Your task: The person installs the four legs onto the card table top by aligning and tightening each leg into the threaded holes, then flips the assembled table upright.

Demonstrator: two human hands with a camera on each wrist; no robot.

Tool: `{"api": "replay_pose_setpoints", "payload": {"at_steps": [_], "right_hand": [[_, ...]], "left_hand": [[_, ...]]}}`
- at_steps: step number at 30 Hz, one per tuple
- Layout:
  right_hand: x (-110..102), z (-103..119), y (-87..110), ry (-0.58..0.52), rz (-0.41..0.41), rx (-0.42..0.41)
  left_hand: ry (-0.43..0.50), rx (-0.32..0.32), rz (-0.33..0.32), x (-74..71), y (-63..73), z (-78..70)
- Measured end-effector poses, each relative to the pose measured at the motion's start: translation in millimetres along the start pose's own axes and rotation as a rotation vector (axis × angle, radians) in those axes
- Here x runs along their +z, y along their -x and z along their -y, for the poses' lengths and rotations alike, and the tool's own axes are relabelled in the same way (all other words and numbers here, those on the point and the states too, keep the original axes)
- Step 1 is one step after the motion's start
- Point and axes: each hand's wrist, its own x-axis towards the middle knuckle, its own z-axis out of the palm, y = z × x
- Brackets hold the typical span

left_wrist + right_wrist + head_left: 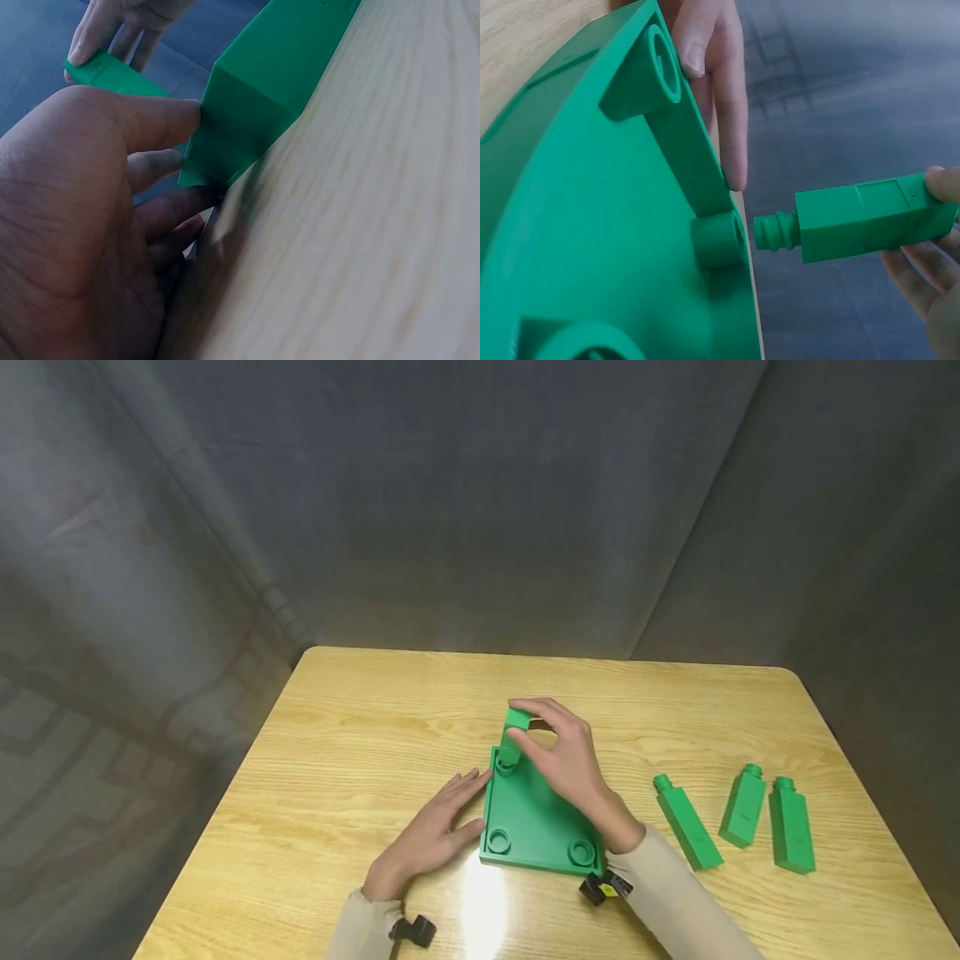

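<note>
A square green tabletop piece (542, 817) lies underside up on the table, with round threaded sockets at its corners. My right hand (572, 767) pinches the end of a green screw-in leg (870, 217) between thumb and fingers. The leg stands over the far-left socket (720, 238), its threaded tip facing down. In the right wrist view a small gap shows between thread and socket. My left hand (429, 838) rests along the piece's left side, thumb and fingertips touching its edge, fingers mostly straight. The far-right corner is hidden behind my right hand.
Several things lie to the right on the wooden table (337, 727): a tilted green leg (688, 828), a second leg (744, 810) and a third leg (792, 828), threads pointing away. A dark curtain (480, 510) hangs behind the table's far edge.
</note>
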Motion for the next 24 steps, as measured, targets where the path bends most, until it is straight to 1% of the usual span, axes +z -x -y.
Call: {"api": "replay_pose_setpoints", "payload": {"at_steps": [6,12,15,19,22,24], "right_hand": [[5.0,-5.4,0.1,0.021,0.024,0.007],[6.4,-9.4,0.8,0.038,0.055,0.032],[6.0,-10.8,0.0,0.029,0.105,0.033],[4.0,-11.3,-1.8,0.049,0.191,0.019],[1.0,-10.8,-3.4,0.067,0.237,0.012],[-2.1,-10.5,-4.8,0.064,0.274,0.022]], "left_hand": [[0.001,-0.011,0.002,-0.1,-0.3,-0.7],[-0.004,-0.006,0.003,0.1,-0.3,-0.6],[-0.007,-0.004,0.001,0.4,-0.3,-0.2],[-0.009,-0.01,0.0,0.6,-0.2,0.7],[-0.007,-0.015,0.004,0.9,-0.2,1.0],[-0.005,-0.019,0.007,1.1,-0.4,1.0]]}}
